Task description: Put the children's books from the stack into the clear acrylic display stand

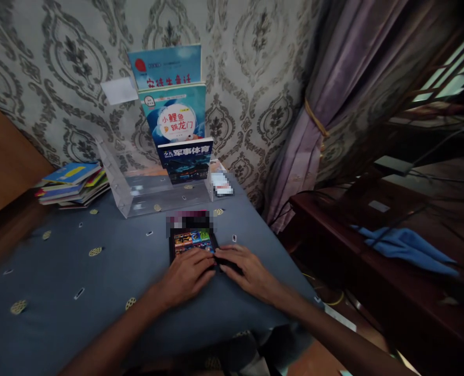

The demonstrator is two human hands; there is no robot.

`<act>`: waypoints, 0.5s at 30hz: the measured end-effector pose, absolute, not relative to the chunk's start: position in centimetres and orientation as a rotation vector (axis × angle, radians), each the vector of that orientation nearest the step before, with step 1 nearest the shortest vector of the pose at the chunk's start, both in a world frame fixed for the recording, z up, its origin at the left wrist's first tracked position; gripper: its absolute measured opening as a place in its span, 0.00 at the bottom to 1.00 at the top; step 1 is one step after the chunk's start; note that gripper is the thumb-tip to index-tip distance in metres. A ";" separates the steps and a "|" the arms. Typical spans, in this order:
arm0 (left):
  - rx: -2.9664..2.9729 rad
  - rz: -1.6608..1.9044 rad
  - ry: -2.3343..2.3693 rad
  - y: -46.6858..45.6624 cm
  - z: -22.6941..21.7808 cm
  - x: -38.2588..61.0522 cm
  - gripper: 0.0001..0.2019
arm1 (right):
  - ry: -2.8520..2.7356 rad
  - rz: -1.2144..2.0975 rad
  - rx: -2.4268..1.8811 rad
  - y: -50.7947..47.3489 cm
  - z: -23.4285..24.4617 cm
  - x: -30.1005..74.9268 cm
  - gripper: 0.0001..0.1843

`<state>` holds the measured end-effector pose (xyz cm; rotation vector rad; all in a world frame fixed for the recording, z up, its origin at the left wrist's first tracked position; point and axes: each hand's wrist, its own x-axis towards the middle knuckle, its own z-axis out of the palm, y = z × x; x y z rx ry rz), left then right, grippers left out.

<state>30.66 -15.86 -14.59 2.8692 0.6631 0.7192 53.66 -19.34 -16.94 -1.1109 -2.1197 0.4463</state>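
A dark book with a colourful cover (192, 238) lies flat on the blue-grey tablecloth (98, 271). My left hand (188, 275) rests palm down on its near left part. My right hand (247, 269) lies on its near right edge, fingers pointing left and touching the cover. Whether either hand grips the book I cannot tell. Behind it stands a clear acrylic display stand (153, 183) with three books in stepped rows: a dark blue one (187, 159) in front, a teal one (175, 112) behind, a light blue one (165, 65) at the top.
A stack of thin colourful books (73, 184) lies at the table's back left, next to a wooden board (4, 156). Patterned wallpaper is behind. A purple curtain (333, 104) hangs at the right, above a dark wooden bench with a blue cloth (404, 245).
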 end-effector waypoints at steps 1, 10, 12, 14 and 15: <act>2.815 0.727 0.700 -15.5 -14.7 30.4 0.13 | -2.120 0.461 -1.118 -19.3 -16.8 53.7 0.17; 2.307 0.919 1.460 -10.5 -18.2 27.3 0.25 | -2.217 0.425 -1.234 -17.1 -15.4 52.3 0.18; 2.216 0.938 1.439 -10.1 -18.2 27.3 0.27 | -2.229 0.381 -1.277 -16.0 -15.2 51.5 0.18; 2.121 0.998 1.356 -9.8 -18.0 27.7 0.28 | -2.198 0.353 -1.319 -14.7 -15.1 50.8 0.18; 2.057 1.043 1.307 -9.6 -17.9 27.8 0.28 | -2.168 0.348 -1.336 -14.2 -15.0 50.4 0.17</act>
